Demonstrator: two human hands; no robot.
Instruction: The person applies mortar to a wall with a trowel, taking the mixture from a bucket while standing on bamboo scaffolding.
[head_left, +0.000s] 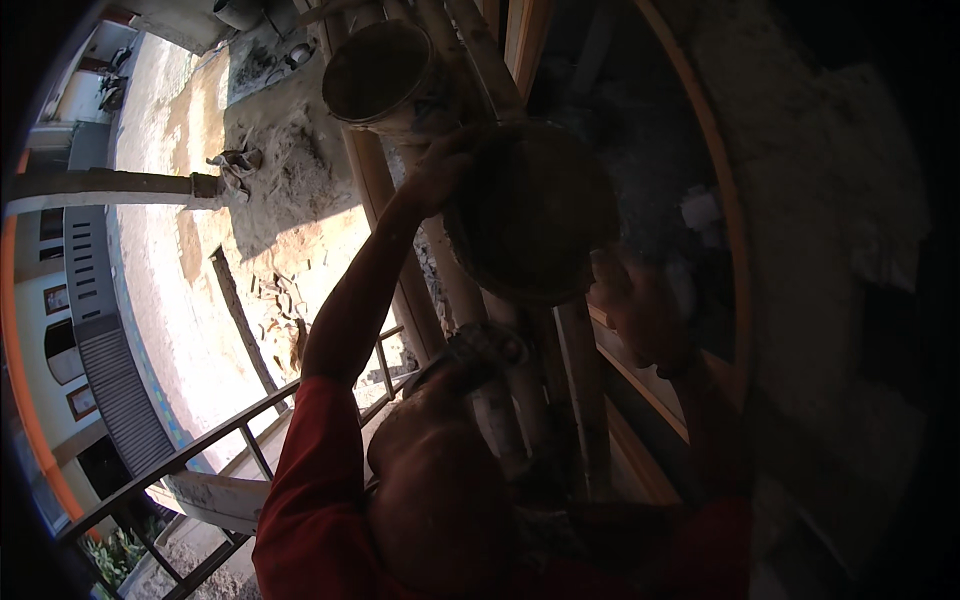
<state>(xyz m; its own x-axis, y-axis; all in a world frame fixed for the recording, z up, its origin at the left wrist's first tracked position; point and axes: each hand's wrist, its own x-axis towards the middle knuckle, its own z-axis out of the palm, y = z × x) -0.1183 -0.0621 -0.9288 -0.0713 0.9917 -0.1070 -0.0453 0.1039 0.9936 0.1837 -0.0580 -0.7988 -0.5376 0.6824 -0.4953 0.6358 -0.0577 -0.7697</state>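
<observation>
From the head camera, looking steeply down off a raised platform, both arms are reaching up and out to a round shallow pan (530,210) that is being held high against the bamboo poles (480,60) of the scaffolding. The left hand (440,170) is clamping the pan's left rim, fingers curled over the edge, while the right hand (625,300) is cupping the lower right rim from beneath, fingers wrapped around it as far as the shadow lets me judge. Holding it on opposite sides looks like a way of sharing a heavy, sloppy load and keeping it from tipping. The pan is tilting, its open mouth facing toward the camera and slightly left, so its short axis is pointing back at the person and its wide face is running from far left to near right. Just beyond it, farther up the poles, a bucket (380,75) is sitting with its mouth open to us. Far below on the left, a sunlit yard (190,250) and a metal railing (200,450) are showing.
</observation>
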